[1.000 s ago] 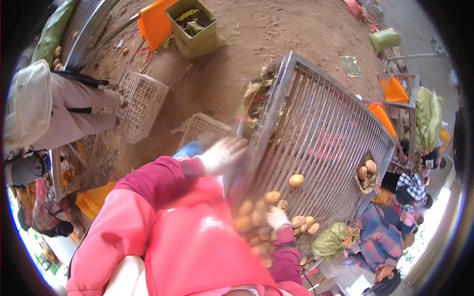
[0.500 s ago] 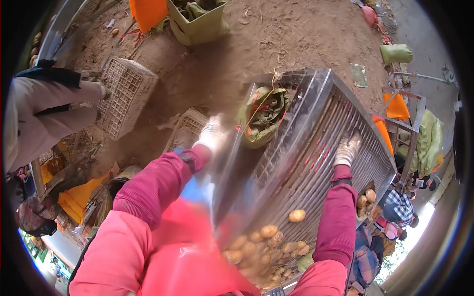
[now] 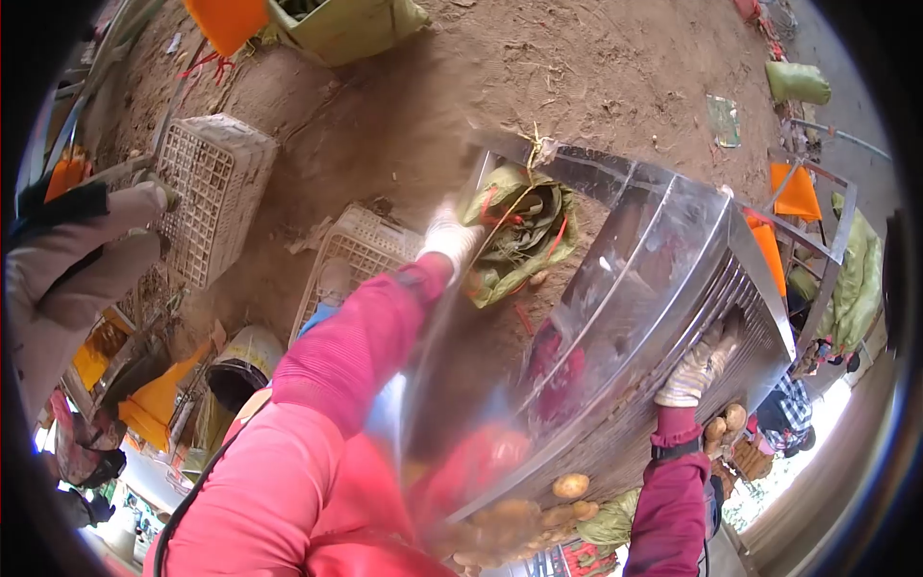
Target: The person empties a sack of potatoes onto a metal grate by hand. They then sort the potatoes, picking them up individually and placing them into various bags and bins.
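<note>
A large metal slatted rack [image 3: 625, 385] tilts in front of me, its slats facing right. My left hand [image 3: 448, 238], in a whitish glove and blurred, is closed at the rack's left edge, beside a green sack [image 3: 514, 236] tied with red string. My right hand [image 3: 699, 370], in a striped, dirty glove, is closed on the slatted part, its fingertips partly hidden among the bars. Below, a potato [image 3: 570, 486] rests near the lower edge, with several blurred potatoes [image 3: 510, 524] close to my body.
White plastic crates [image 3: 216, 197] stand on the dirt floor at left, near a person's legs [image 3: 87, 250]. A dark-mouthed bucket [image 3: 245, 365] is nearby. At right are a metal frame with orange cloth [image 3: 795, 190] and green sacks [image 3: 848, 279]. More potatoes [image 3: 723, 428] lie beyond the rack.
The slatted rack has tipped up and turned, showing its smooth metal side. My left hand moved right and slightly up; my right hand moved right and down. The potatoes shifted at the lower edge.
</note>
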### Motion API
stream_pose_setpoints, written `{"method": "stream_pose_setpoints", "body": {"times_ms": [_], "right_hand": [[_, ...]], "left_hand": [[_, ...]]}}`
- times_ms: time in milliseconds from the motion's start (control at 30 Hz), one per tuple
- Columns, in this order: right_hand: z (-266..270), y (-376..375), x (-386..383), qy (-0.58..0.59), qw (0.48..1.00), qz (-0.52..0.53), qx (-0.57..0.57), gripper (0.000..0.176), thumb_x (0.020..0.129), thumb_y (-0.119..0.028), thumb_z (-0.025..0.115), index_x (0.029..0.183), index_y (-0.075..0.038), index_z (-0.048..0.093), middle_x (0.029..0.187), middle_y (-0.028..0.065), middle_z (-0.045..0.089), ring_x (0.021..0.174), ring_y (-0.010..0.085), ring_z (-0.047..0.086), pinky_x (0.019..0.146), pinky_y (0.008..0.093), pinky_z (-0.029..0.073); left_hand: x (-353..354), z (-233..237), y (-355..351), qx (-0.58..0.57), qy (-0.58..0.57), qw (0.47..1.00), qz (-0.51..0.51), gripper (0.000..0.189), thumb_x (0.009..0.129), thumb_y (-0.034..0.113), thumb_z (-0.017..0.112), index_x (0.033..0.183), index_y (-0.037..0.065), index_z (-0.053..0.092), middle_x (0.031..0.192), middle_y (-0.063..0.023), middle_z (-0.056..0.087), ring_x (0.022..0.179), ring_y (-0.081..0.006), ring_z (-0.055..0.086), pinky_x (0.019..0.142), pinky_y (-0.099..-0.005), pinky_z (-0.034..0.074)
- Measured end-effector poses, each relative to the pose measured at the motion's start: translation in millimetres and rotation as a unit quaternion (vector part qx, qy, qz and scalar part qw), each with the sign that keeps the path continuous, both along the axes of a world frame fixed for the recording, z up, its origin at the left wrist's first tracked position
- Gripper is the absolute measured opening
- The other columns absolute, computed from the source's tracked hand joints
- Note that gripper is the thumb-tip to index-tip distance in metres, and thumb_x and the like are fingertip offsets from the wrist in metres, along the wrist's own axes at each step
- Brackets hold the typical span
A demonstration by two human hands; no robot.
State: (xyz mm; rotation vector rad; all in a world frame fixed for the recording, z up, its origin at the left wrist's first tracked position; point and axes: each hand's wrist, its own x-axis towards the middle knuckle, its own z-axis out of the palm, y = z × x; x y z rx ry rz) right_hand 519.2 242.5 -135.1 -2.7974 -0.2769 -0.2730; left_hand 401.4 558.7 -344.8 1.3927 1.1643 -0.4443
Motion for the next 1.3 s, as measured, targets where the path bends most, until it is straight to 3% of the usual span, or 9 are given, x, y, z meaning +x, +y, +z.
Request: {"method": "stream_pose_setpoints", "body": {"times_ms": [267,433,567,633,667,733,800,1100,1300], "right_hand": [[10.2,13.6,-6.9,0.031,0.999,-0.008,-0.044,0.061,0.105,-0.043,0.042,0.145,0.002,0.041,0.148,0.0197,0.044,0.138,0.0316,0.040,0.117,0.0407,0.026],[-0.5,2.1,-5.4,-0.010,0.999,0.021,-0.045,0.057,0.105,-0.040,0.042,0.144,0.002,0.043,0.146,0.0205,0.044,0.137,0.0331,0.039,0.116,0.0426,0.026],[-5.8,-5.9,-1.1,-0.037,0.997,0.037,-0.050,0.055,0.104,-0.038,0.043,0.142,0.002,0.045,0.145,0.0211,0.045,0.137,0.0344,0.039,0.116,0.0442,0.027],[-8.7,-7.7,2.0,-0.049,0.996,0.043,-0.054,0.053,0.104,-0.036,0.043,0.142,0.002,0.046,0.144,0.0214,0.045,0.137,0.0350,0.039,0.116,0.0449,0.027],[-10.5,-7.1,1.6,-0.053,0.996,0.044,-0.054,0.052,0.104,-0.036,0.043,0.141,0.001,0.046,0.144,0.0216,0.045,0.137,0.0353,0.039,0.116,0.0453,0.027],[-8.1,-0.2,0.8,-0.063,0.995,0.039,-0.065,0.050,0.104,-0.033,0.044,0.140,0.001,0.047,0.143,0.0226,0.045,0.136,0.0366,0.039,0.116,0.0463,0.027],[-2.6,8.7,-1.9,-0.063,0.995,0.029,-0.074,0.047,0.104,-0.030,0.044,0.139,0.001,0.048,0.142,0.0237,0.045,0.134,0.0383,0.040,0.115,0.0473,0.028],[-1.6,13.0,0.7,-0.078,0.995,0.039,-0.055,0.049,0.102,-0.037,0.047,0.132,0.002,0.053,0.140,0.0223,0.047,0.132,0.0415,0.041,0.111,0.0530,0.032],[2.1,18.8,0.7,-0.080,0.993,0.055,-0.070,0.046,0.104,-0.031,0.044,0.136,0.001,0.051,0.140,0.0239,0.046,0.132,0.0393,0.041,0.112,0.0496,0.031]], "left_hand": [[6.6,-92.3,-9.1,-0.126,-0.023,0.955,0.266,0.024,0.087,0.005,0.063,0.110,0.001,0.070,0.092,-0.0085,0.072,0.076,-0.0172,0.062,0.070,-0.0327,0.051],[-46.5,-118.7,-29.6,-0.246,-0.143,0.853,0.438,0.032,0.095,0.010,0.044,0.118,-0.001,0.063,0.098,-0.0098,0.069,0.081,-0.0230,0.065,0.076,-0.0361,0.054],[-102.7,-18.7,-29.0,0.022,-0.159,0.987,-0.017,0.035,0.093,0.012,0.042,0.117,-0.001,0.062,0.104,-0.0164,0.067,0.087,-0.0303,0.069,0.079,-0.0456,0.060],[-89.1,73.9,-7.3,-0.185,-0.181,0.941,0.217,0.039,0.091,0.009,0.042,0.124,-0.004,0.059,0.113,-0.0182,0.067,0.097,-0.0309,0.069,0.087,-0.0448,0.060],[-70.8,132.4,7.4,-0.340,-0.206,0.822,0.408,0.042,0.090,0.008,0.044,0.128,-0.005,0.057,0.118,-0.0188,0.066,0.102,-0.0307,0.069,0.090,-0.0437,0.059],[-71.8,159.4,14.5,-0.096,-0.285,0.948,0.108,0.044,0.087,0.009,0.054,0.129,-0.006,0.057,0.116,-0.0167,0.066,0.099,-0.0260,0.067,0.087,-0.0369,0.056],[-58.7,194.2,13.6,-0.338,-0.256,0.836,0.348,0.045,0.085,0.016,0.066,0.124,-0.006,0.059,0.108,-0.0134,0.067,0.088,-0.0210,0.065,0.078,-0.0305,0.053],[-2.3,251.0,-13.9,-0.248,-0.201,0.867,0.383,0.038,0.083,0.009,0.063,0.120,0.000,0.060,0.096,-0.0035,0.067,0.081,-0.0100,0.062,0.075,-0.0243,0.050],[12.9,249.7,1.5,-0.356,-0.296,0.855,0.232,0.026,0.084,0.015,0.064,0.108,0.004,0.064,0.094,-0.0003,0.066,0.087,-0.0087,0.060,0.080,-0.0238,0.048]]}}
